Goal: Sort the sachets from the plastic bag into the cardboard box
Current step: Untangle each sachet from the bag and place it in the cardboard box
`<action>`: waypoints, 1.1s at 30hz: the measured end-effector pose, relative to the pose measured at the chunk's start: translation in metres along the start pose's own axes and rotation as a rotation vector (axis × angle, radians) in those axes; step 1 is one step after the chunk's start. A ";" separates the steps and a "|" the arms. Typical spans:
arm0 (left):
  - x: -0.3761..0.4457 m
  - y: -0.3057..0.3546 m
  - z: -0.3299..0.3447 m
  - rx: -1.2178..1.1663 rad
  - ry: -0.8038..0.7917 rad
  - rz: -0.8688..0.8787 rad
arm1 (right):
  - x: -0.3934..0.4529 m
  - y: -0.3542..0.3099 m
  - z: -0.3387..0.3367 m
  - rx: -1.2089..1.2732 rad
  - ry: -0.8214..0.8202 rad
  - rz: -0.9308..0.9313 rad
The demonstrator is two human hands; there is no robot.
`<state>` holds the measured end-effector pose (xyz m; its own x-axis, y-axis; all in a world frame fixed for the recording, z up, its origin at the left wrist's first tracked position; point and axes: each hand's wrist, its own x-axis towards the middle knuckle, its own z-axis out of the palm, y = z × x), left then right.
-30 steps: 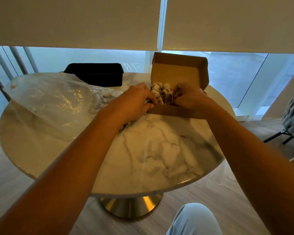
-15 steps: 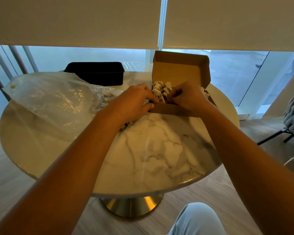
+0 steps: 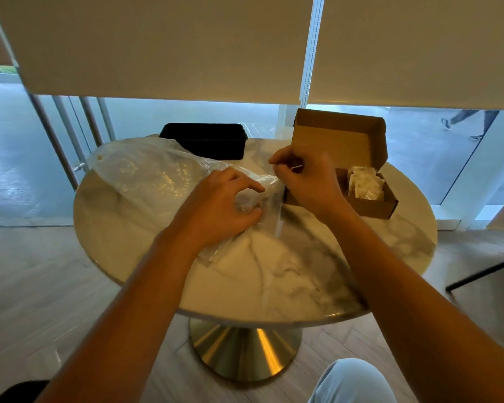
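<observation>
A clear plastic bag (image 3: 146, 173) lies crumpled across the left half of the round marble table (image 3: 274, 271). My left hand (image 3: 224, 199) rests on the bag's near end, its curled fingers gripping the plastic. My right hand (image 3: 306, 175) pinches the bag's open edge and lifts it, just left of the cardboard box (image 3: 373, 205). The box stands at the right with its lid (image 3: 335, 141) upright. Several white sachets (image 3: 364, 184) stand packed inside its right part. What sits under my left hand inside the bag is blurred.
A black rectangular container (image 3: 207, 139) stands at the table's far edge behind the bag. Window glass and roller blinds rise right behind the table. A dark chair leg (image 3: 483, 271) crosses the floor at the right. My knee (image 3: 352, 382) shows below the table.
Both hands have left the box and moved left to the bag. The left hand now grips the plastic and the right pinches the bag's edge. The camera view shifted left.
</observation>
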<state>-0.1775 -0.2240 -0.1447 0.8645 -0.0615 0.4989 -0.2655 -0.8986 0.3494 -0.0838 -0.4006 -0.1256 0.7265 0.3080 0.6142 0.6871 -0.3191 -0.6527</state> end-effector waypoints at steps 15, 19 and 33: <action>-0.015 -0.029 -0.024 0.100 -0.003 -0.007 | -0.019 0.017 0.023 -0.014 -0.311 -0.145; -0.008 -0.027 -0.023 0.103 -0.096 0.011 | -0.021 0.022 0.023 -0.075 -0.417 -0.190; -0.005 -0.040 -0.010 0.129 0.014 0.064 | -0.018 0.020 0.022 -0.181 -0.446 -0.242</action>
<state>-0.1754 -0.1835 -0.1532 0.8414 -0.1150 0.5280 -0.2619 -0.9415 0.2123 -0.0837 -0.3924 -0.1597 0.5017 0.7304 0.4635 0.8531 -0.3289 -0.4051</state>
